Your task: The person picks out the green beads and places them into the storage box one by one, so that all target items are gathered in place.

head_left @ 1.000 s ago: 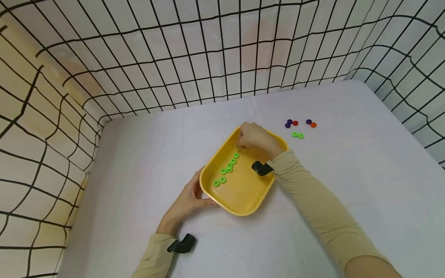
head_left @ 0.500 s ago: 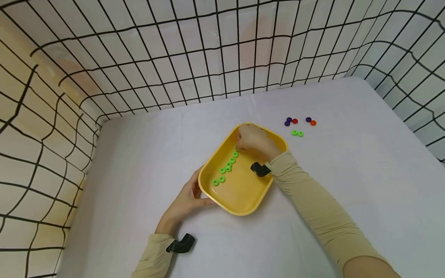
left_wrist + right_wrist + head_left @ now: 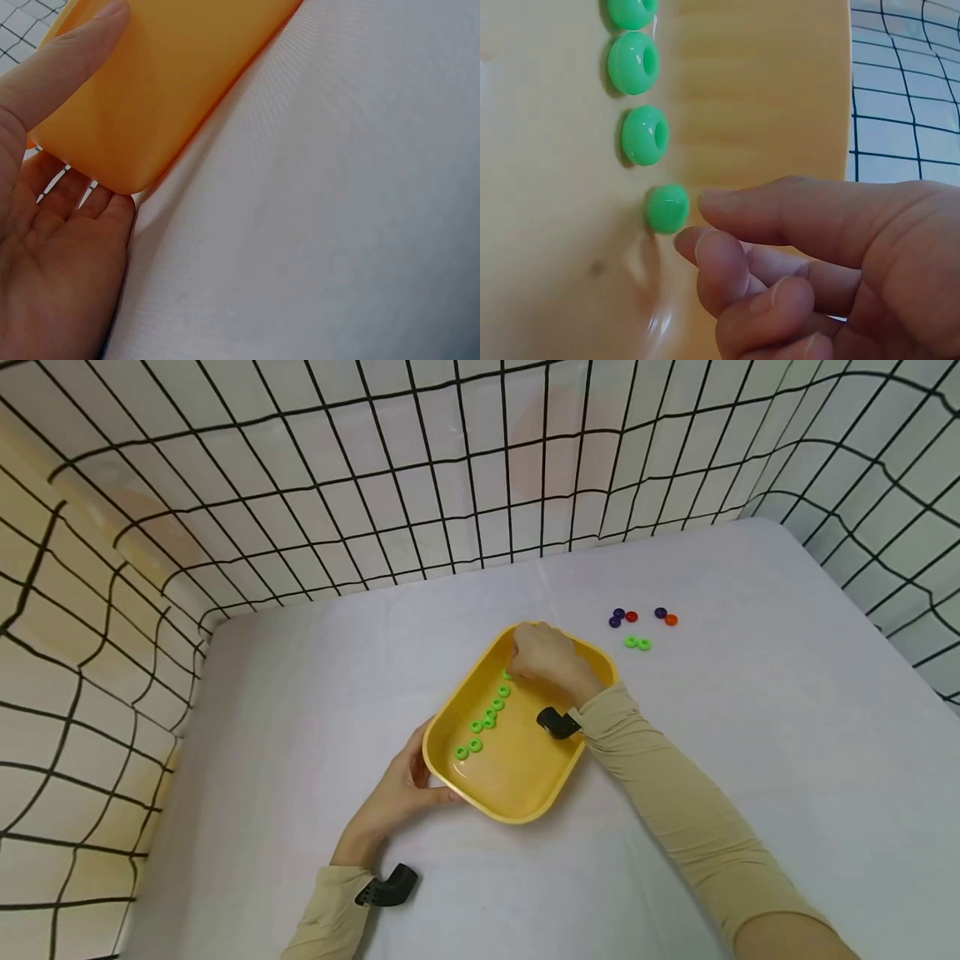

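Currently, a yellow tray (image 3: 517,777) is being steadied on the white tabletop (image 3: 750,718) by the left hand (image 3: 401,793), whose thumb and curled fingers (image 3: 67,75) are being pressed around the tray's near-left corner. Inside the tray, a diagonal row of green ring beads (image 3: 483,718) is being extended toward the far end, where the newest green bead (image 3: 667,208) is being touched or just released by the right hand (image 3: 551,658); its fingers (image 3: 720,262) are being kept narrow and curled beside it, and a firm pinch cannot be told. Beyond the tray, two green beads (image 3: 637,642) and several purple and red beads (image 3: 641,615) are being left on the tabletop.
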`<state>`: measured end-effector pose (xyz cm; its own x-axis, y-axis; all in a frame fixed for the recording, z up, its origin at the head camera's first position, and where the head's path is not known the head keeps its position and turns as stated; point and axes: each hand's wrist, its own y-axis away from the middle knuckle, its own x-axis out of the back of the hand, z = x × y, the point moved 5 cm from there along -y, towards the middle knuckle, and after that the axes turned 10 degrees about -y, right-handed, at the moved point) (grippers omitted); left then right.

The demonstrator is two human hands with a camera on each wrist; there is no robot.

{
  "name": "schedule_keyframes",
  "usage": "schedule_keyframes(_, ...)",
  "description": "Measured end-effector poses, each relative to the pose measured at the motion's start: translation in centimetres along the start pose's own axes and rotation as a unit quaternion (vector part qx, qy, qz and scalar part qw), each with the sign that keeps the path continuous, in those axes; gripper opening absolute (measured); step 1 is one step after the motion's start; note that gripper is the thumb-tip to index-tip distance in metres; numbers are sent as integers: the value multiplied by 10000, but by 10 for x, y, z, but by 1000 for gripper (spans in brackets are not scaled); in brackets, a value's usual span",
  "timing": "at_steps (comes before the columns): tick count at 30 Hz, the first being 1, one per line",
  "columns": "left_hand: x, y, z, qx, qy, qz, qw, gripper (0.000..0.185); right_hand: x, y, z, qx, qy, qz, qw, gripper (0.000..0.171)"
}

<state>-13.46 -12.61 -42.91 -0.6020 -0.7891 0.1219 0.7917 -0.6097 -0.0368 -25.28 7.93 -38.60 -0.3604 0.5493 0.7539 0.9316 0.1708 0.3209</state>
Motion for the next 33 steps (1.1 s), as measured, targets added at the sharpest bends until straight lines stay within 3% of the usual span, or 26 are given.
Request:
schedule_keyframes(7,2,2,0,150,31,98,9998,96,9,3,-1,-21,-326,214,9992,13)
schedule_keyframes(16,-1,3,-1,124,63,97,9999,97,34,13,10,291,-1370,735,9874,16)
schedule_keyframes(20,-1,3,-1,106,69,84,9999,96,57,24,20,440,-1929,1060,9745,18)
schedule_keyframes(25,-2,3,0,115,39,73,9999,95,81,41,50,673,-2582,1495,9521,22)
schedule_keyframes(33,-1,1,0,151,85,69,9998,96,90,57,105,363,-3405,1936,9194,31)
